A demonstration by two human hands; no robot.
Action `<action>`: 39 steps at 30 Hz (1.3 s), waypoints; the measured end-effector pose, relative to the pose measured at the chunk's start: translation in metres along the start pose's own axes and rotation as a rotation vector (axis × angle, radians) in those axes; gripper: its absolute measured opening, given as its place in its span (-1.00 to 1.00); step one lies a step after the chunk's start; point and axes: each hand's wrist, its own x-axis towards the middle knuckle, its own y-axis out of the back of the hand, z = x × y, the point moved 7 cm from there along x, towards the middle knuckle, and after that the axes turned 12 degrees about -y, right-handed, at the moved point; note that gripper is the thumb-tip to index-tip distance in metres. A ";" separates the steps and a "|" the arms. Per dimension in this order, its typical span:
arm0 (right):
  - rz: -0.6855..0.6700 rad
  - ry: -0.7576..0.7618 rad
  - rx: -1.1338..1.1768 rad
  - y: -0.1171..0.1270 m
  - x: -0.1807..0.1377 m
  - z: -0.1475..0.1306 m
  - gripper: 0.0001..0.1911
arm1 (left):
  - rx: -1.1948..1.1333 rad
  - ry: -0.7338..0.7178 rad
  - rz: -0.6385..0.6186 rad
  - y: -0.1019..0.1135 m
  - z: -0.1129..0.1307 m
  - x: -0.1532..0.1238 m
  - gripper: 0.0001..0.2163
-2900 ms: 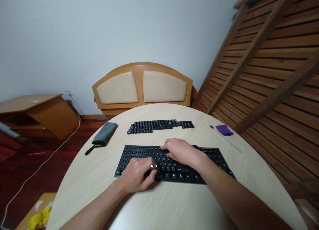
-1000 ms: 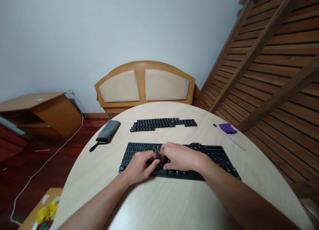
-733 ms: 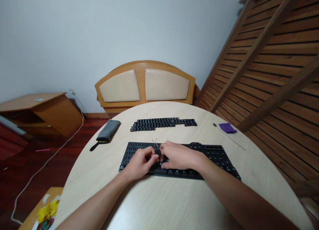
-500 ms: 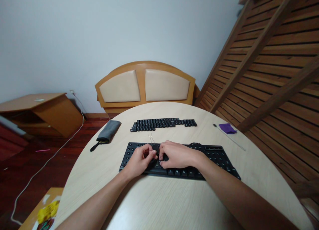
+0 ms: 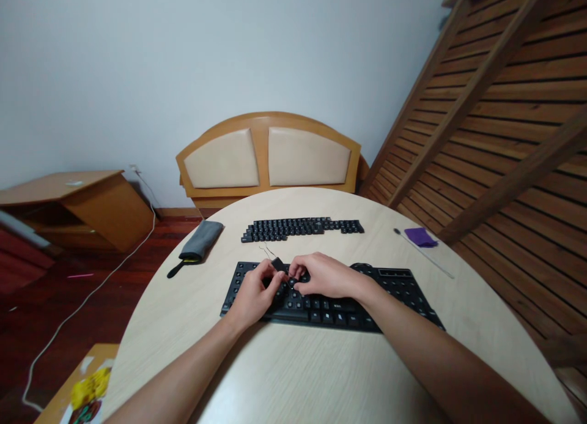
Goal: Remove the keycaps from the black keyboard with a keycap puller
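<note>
A black keyboard (image 5: 394, 292) lies across the round table (image 5: 293, 375). Both my hands meet above its upper left part. My left hand (image 5: 255, 292) is closed on a small wire keycap puller (image 5: 271, 257), whose wire loops stick out toward the far side. My right hand (image 5: 321, 275) is pinched at the puller's dark end, fingertip to fingertip with the left; what it grips is too small to make out. Rows of loose black keycaps (image 5: 300, 228) lie in a line beyond the keyboard.
A grey pouch (image 5: 199, 243) with a black strap lies at the table's left. A purple cloth (image 5: 420, 236) and a thin stick (image 5: 424, 254) lie at the right. A padded wooden headboard (image 5: 268, 158) stands behind the table, slatted wood frames at the right, a white cable on the floor.
My hands lifted slightly and shifted toward the keyboard's far edge. The wire puller, earlier low over the keys, now points out to the left beyond the keyboard.
</note>
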 end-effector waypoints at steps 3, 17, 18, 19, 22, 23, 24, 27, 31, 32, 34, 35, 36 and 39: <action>0.017 0.035 0.051 -0.001 0.001 0.000 -0.74 | -0.040 0.010 0.007 -0.001 -0.004 0.000 -0.75; 0.007 0.121 0.213 -0.006 0.003 -0.004 -0.61 | -0.071 0.002 0.025 0.001 -0.001 0.002 -0.77; 0.010 0.128 0.214 -0.004 0.002 -0.006 -0.62 | -0.069 -0.004 0.037 0.002 -0.001 0.003 -0.77; 0.016 0.131 0.201 -0.002 0.001 -0.008 -0.64 | -0.076 -0.008 0.048 0.003 -0.001 0.003 -0.77; 0.039 0.138 0.089 0.004 0.000 -0.013 -0.77 | -0.113 -0.007 0.070 0.004 -0.003 0.003 -0.79; 0.041 0.150 0.046 0.005 0.000 -0.015 -0.81 | -0.116 -0.005 0.073 0.004 -0.003 0.003 -0.79; 0.038 0.166 0.009 0.005 -0.001 -0.016 -0.83 | -0.111 -0.003 0.076 0.004 -0.004 0.003 -0.79; 0.025 0.196 -0.055 0.004 -0.001 -0.018 -0.82 | -0.046 -0.007 0.072 0.005 -0.002 0.002 -0.79; 0.042 0.145 -0.118 0.000 0.001 -0.014 -0.81 | 0.078 -0.009 0.055 0.005 0.001 0.000 -0.78; 0.047 0.134 -0.130 -0.001 0.001 -0.013 -0.81 | 0.098 -0.007 0.054 0.005 0.002 0.000 -0.77; 0.045 0.117 -0.133 -0.002 0.002 -0.010 -0.80 | 0.142 -0.003 0.050 0.005 0.003 -0.001 -0.77; 0.039 0.110 -0.121 -0.002 0.002 -0.009 -0.80 | 0.165 0.000 0.046 0.005 0.004 -0.001 -0.77; 0.027 0.104 -0.099 -0.002 0.002 -0.007 -0.79 | 0.178 0.003 0.041 0.005 0.005 -0.001 -0.78; -0.002 0.086 -0.003 0.001 0.004 -0.001 -0.79 | 0.145 0.013 0.027 0.003 0.005 -0.002 -0.79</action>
